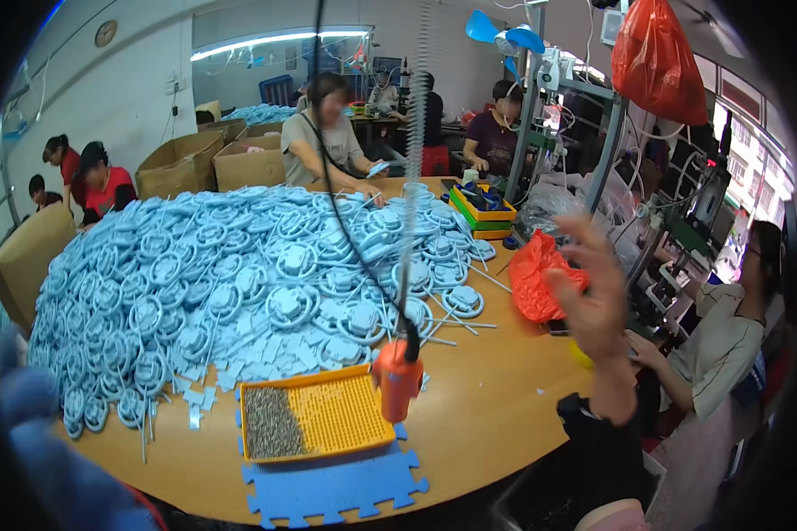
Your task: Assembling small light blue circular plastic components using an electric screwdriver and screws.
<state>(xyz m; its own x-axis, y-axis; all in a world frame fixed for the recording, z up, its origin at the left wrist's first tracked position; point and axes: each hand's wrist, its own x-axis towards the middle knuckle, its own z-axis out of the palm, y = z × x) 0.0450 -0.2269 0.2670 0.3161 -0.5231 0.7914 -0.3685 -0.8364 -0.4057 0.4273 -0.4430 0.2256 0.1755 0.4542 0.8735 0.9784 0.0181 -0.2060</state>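
My right hand [589, 301] is raised over the right side of the table, in front of a red plastic bag [540, 276]. Its fingers are apart and bent, with nothing between them. At the lower left edge, my left hand [40, 416] appears as a blue, motion-smeared shape; its fingers cannot be made out. Between the hands an orange-red electric screwdriver [398, 380] hangs from a coiled spring and a black cable. A yellow tray [350, 411] with small metal screws [273, 425] heaped in its left part lies on a blue foam mat [332, 487].
A big heap of light-blue round plastic parts [212, 265] covers the left and middle of the wooden table [483, 389]. Yellow and green bins [483, 208] stand at the far right. A co-worker [332, 133] works across the heap; another person [726, 336] sits at the right.
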